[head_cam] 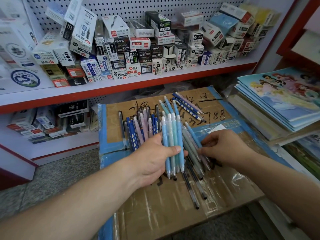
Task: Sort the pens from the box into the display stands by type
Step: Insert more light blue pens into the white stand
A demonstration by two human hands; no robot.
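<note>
The left hand point(155, 158) had its grip closed round a bundle of pastel pens point(172, 135), light blue and pale green. The thumb lay across their fronts and the fingers wrapped behind. The bundle stood fanned, caps pointing away from the person and tips toward them, just above a taped cardboard carton point(225, 193) that lay flat and carried all the loose pens.

The right hand point(223, 148) was just right of the bundle, its fingers curled down. Its fingertips point(200, 150) touched a small heap of grey and blue pens point(188, 141) lying on the carton. Whether that grip had actually closed on one of them could not be told.

Left of the bundle lay a mixed pile of dark blue dotted pens point(131, 130) and pink pens point(144, 125), with a slim clear pen point(121, 125) at its outer edge. Further back on the carton, two light blue pens point(167, 104) lay beside three dark blue dotted pencils point(187, 106). Several slim dark gel pens point(195, 187) lay nearer the person, below the right hand.

Behind the carton, a white shelf with a red edge point(121, 87) held crowded small boxes of pens and refills point(138, 49). A stack of cartoon-covered notebooks point(280, 101) lay to the right.
</note>
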